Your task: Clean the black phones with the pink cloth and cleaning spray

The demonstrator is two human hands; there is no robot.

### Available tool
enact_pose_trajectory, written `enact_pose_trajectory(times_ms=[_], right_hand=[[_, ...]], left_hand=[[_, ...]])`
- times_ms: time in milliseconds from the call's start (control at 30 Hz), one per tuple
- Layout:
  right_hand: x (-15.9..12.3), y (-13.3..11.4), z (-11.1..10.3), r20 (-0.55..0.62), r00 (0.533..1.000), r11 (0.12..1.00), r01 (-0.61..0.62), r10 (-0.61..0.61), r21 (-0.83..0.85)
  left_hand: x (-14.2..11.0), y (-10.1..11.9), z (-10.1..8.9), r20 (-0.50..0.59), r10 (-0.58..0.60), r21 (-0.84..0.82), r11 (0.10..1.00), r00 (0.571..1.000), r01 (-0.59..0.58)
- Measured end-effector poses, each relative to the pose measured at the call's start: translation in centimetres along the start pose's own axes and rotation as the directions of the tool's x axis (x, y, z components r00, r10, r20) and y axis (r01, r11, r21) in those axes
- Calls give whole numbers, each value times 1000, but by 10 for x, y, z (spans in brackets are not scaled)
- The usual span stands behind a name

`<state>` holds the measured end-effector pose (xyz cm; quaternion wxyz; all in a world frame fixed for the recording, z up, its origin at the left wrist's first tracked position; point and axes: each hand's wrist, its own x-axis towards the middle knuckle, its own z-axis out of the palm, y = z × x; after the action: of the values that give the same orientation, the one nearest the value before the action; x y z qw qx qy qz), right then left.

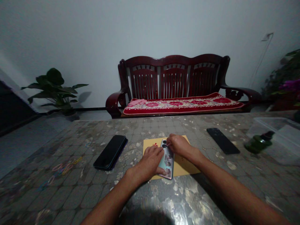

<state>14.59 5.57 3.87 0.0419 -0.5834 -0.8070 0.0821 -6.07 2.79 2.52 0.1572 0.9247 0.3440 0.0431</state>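
A phone [167, 161] lies back-up on a yellow envelope [181, 165] in the middle of the table, its case showing a printed picture. My left hand [150, 162] is wrapped round the phone's left edge, thumb on its lower back. My right hand [178, 145] sits at the phone's top end by the camera lenses, fingers curled and pinched there; what they pinch is too small to name.
A black phone [110, 152] lies to the left and another [223, 140] to the right on the patterned table [187, 200]. Coloured rubber bands [64, 168] are scattered far left. A green bottle [257, 143] lies beside a clear plastic box [278, 137]. A wooden bench [178, 87] stands behind.
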Motion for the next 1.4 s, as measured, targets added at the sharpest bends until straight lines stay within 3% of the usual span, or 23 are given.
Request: enact_pose_trajectory(times_ms=[233, 367, 500, 700, 1067, 1400], right_hand=[[7, -8, 6, -97, 995, 996, -18, 27, 87], [7, -7, 9, -83, 997, 996, 2, 6, 94], [6, 4, 1, -30, 999, 998, -20, 22, 62], [18, 12, -10, -99, 992, 996, -71, 76, 49], [51, 6, -18, 101, 981, 981, 176, -167, -87], [56, -11, -26, 251, 882, 873, 450, -399, -190]], left_hand=[[2, -2, 5, -9, -3, -13, 1000, 1000, 3], [1, -1, 4, -13, -8, -25, 1000, 1000, 8], [1, 0, 2, -14, -10, -28, 1000, 1000, 9], [1, 5, -2, 23, -32, -3, 999, 999, 32], [2, 8, -6, 53, -62, 28, 998, 997, 60], [3, 7, -4, 39, -56, -7, 998, 998, 56]])
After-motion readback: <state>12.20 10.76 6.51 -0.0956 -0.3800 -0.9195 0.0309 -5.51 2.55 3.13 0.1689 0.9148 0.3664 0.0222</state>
